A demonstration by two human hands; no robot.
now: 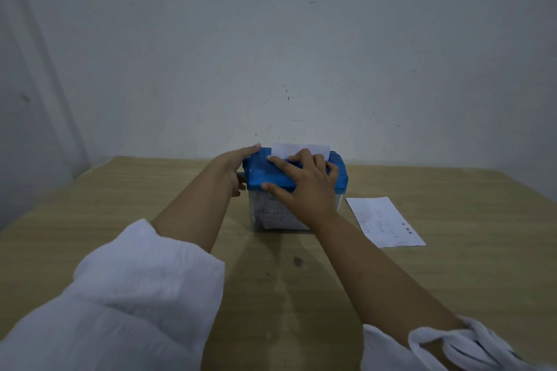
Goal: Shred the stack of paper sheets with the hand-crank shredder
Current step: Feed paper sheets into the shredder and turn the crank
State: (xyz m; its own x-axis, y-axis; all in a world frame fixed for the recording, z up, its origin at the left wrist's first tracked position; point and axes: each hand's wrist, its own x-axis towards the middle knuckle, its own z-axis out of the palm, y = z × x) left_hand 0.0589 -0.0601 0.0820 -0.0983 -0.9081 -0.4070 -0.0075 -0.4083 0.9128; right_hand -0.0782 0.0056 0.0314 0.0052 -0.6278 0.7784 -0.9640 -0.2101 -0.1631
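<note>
Pressure from the splayed right hand (304,187) should steady the shredder (271,175) while the sheet (298,149) feeds straight; left hand (230,169) cups its frame-left end, grip there hidden.

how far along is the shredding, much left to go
Done: what looks like shredded paper fills the clear bin. In hand: one sheet stands in the blue lid's slot, right hand pressing the lid, left hand at its left side. Left: that sheet, plus paper on the table.
</note>
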